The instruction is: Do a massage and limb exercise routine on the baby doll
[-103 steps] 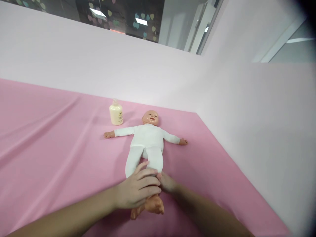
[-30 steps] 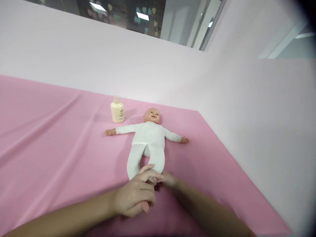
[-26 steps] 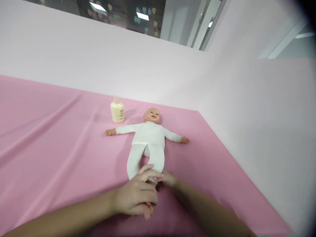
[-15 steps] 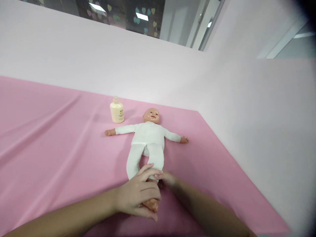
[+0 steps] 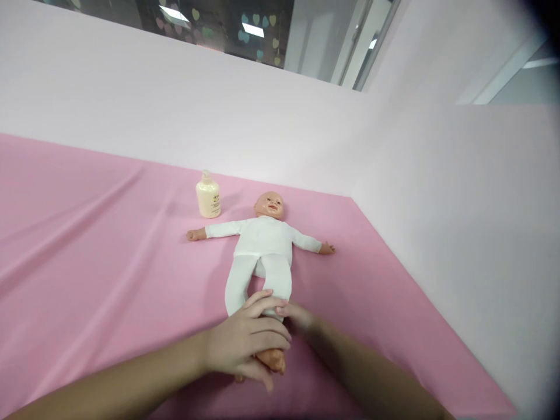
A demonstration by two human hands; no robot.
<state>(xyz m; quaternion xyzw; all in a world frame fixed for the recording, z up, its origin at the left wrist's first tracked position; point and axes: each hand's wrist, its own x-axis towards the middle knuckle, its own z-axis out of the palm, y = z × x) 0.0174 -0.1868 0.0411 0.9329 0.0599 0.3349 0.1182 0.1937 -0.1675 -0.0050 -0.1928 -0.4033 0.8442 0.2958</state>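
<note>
**Pink sheet, doll on its back, both my hands at its feet**

Pink cloth (image 5: 87, 245) covers the whole surface, and the doll (image 5: 262, 239) lies on it just right of centre in the frame, face up, arms spread, dressed in white. Its head points to the top of the picture and its legs run down toward me. My left hand (image 5: 245, 344) comes in from the lower left and is curled over the doll's lower legs and feet, fingers wrapped across them; one bare orange foot (image 5: 272, 359) peeks out under my fingertips. My right hand (image 5: 297, 318) reaches in from the lower right and rests against the ankle on that side, just beside and touching my left hand; most of it is hidden behind the left hand, so I cannot tell whether it grips or only touches.

A cream pump bottle (image 5: 208, 197) stands upright above and left of the doll's head, near its outstretched arm but apart from it. Pale pink walls (image 5: 437, 192) close the surface in at the back and on the right, meeting in a corner; above them, at the top of the frame, is dark glass with heart shapes.

Compared with half a second ago, my left hand's fingers have slid slightly further along the foot; the doll and bottle have not moved.
</note>
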